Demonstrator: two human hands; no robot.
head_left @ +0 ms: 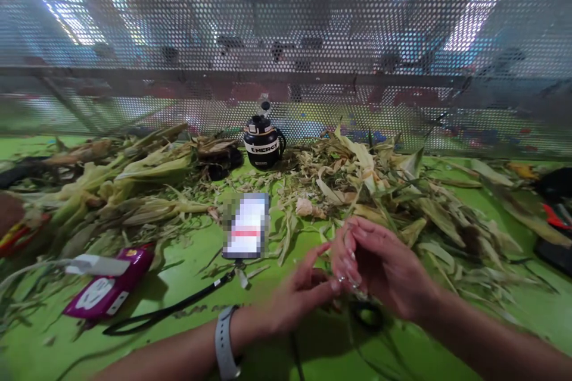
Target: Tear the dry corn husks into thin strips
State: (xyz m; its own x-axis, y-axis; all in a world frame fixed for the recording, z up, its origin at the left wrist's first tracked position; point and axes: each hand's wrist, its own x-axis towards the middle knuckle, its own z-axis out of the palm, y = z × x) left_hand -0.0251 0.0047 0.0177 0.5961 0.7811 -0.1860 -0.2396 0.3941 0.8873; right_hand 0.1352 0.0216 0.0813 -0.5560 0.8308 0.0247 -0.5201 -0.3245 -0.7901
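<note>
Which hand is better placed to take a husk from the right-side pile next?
Probably the right hand: it is closer to the husk pile, while the left hand is farther left.

The table (480, 205) is a vivid lime green, and the mesh (286, 24) grey, patterned all over with small round dots of light. The husks on the left (134, 181) run from pale yellow-green to brown; the husks on the right (370, 172) mix straw, cream and dull olive. The flask (263, 146) is black with a white band, lettered in black (it reads ENERGY). The phone (248, 226) shows a blocky white screen with a pinkish-red stripe. The device (111, 286) is glossy magenta-purple with white labels, the plug (100, 265) white, the cord (203, 293) black, the watch strap (226, 345) pale grey
</note>
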